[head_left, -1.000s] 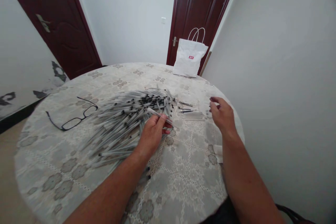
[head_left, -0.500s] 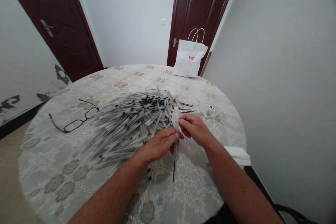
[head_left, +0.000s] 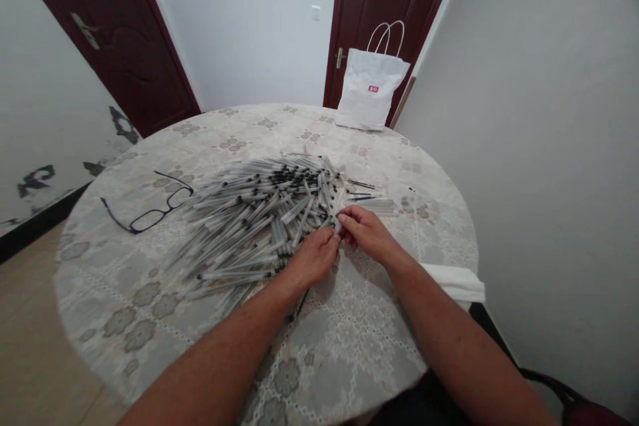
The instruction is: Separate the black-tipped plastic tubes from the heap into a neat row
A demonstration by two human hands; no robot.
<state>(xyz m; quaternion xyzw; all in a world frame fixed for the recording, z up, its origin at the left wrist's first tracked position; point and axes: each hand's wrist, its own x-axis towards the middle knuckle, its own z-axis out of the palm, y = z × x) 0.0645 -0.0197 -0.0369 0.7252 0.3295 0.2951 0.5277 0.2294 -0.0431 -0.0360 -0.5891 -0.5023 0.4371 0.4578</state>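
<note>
My left hand (head_left: pixel 318 254) is closed around a slim clear pen, beside the right edge of a pile of pens (head_left: pixel 234 233). Only a little of that pen shows; a dark thin end (head_left: pixel 302 302) sticks out below my left wrist. The fingertips of my right hand (head_left: pixel 362 231) pinch together at the pen's upper end, touching my left fingers. The pens in the pile look translucent, many with black ends. Just beyond my right hand lie thin black refills (head_left: pixel 361 184) and several clear tubes (head_left: pixel 382 206).
Black-framed glasses (head_left: pixel 160 210) rest left of the pile on the round table with a flowered cloth (head_left: pixel 234 125). A white paper bag (head_left: pixel 372 93) stands at the far edge. Folded white cloth or paper (head_left: pixel 454 281) lies at the right edge, near my right forearm.
My hands have come closer together, and the pen has turned, its dark end now pointing down-left under my left wrist. The view has tilted down slightly.
</note>
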